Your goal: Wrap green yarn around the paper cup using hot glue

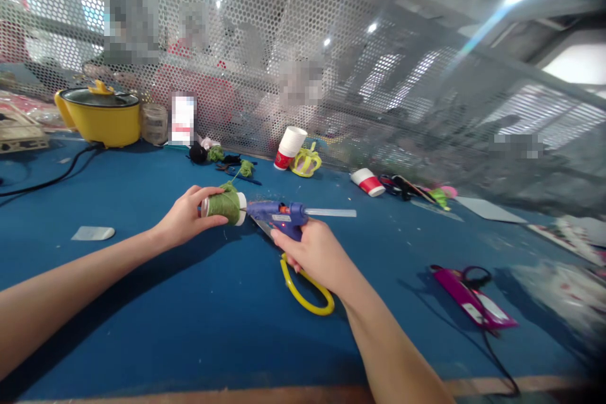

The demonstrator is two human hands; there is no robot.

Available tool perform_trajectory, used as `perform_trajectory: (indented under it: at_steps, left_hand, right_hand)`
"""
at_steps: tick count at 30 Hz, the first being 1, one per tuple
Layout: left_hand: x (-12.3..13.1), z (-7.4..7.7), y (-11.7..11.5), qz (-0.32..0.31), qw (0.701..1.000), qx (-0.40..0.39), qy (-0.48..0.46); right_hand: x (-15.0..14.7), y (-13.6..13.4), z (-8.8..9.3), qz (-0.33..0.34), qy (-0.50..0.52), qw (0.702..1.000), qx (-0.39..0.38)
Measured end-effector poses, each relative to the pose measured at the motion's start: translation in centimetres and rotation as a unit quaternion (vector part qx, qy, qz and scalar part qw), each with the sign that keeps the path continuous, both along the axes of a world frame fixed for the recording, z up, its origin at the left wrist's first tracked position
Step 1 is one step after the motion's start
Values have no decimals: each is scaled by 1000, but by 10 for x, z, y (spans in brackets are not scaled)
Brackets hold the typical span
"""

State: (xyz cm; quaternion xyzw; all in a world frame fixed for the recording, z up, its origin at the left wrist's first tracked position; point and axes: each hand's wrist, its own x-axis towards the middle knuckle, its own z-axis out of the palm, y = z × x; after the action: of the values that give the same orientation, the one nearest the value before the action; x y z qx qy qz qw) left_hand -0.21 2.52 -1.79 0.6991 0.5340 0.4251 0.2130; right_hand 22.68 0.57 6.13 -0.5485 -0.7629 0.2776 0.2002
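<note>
My left hand (189, 218) is closed around a white paper cup wrapped in green yarn (223, 207), tilted on its side with its white end to the right. A blue hot glue gun (279, 211) is gripped in my right hand (319, 252). Its nozzle meets the white end of the cup, and a clear glue stick (331, 213) juts from its back. Beneath the gun are scissors with yellow handles (307, 293); whether my right fingers also hold them I cannot tell. A strand of yarn leads from the cup back to a green yarn ball (246, 168).
A yellow electric pot (101, 117) and a jar (154, 123) stand back left. Stacked paper cups (290, 148) and a yellow yarn basket (307, 161) are by the mesh screen (255, 63). On the right lie a tipped cup (368, 182) and a purple corded pack (473, 297).
</note>
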Motion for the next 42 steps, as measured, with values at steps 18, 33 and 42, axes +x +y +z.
perform_trajectory:
  at_steps: [18, 33, 42]
  left_hand:
    - [2, -1, -6, -80, 979, 147, 117]
    - [1, 1, -5, -77, 982, 139, 104]
    - [0, -1, -2, -45, 998, 39, 7]
  right_hand:
    - [-1, 3, 3, -38, 7, 999, -4]
    - [0, 3, 2, -38, 21, 999, -3]
    - [1, 1, 2, -20, 19, 1000, -2]
